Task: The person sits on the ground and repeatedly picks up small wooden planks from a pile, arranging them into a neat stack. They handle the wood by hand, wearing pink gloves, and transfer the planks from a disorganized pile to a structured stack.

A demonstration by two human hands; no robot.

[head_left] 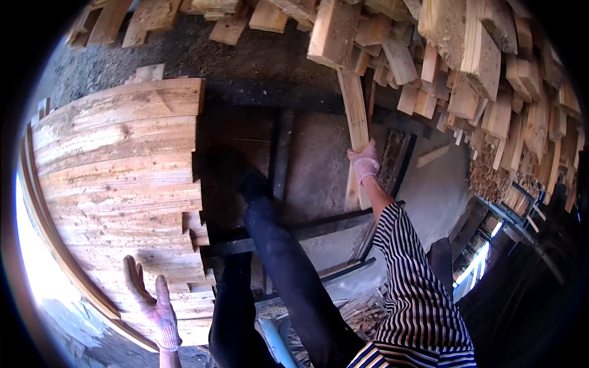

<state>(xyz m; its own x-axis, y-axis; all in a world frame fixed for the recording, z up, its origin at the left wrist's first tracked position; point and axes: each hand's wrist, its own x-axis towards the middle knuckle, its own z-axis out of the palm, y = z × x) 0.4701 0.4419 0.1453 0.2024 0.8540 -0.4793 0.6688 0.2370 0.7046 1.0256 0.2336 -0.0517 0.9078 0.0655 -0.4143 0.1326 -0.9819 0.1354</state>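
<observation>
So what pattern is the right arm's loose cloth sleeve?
Dark and whitish stripes cover the loose cloth sleeve; head view.

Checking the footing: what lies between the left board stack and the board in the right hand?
The head view shows black frame bars and a dark-trousered leg between the board stack and the held board.

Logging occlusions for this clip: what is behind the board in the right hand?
A dark frame bar shows on both sides of the board, with a greyish surface beyond. Whatever lies directly behind the board and the right hand is covered.
</observation>
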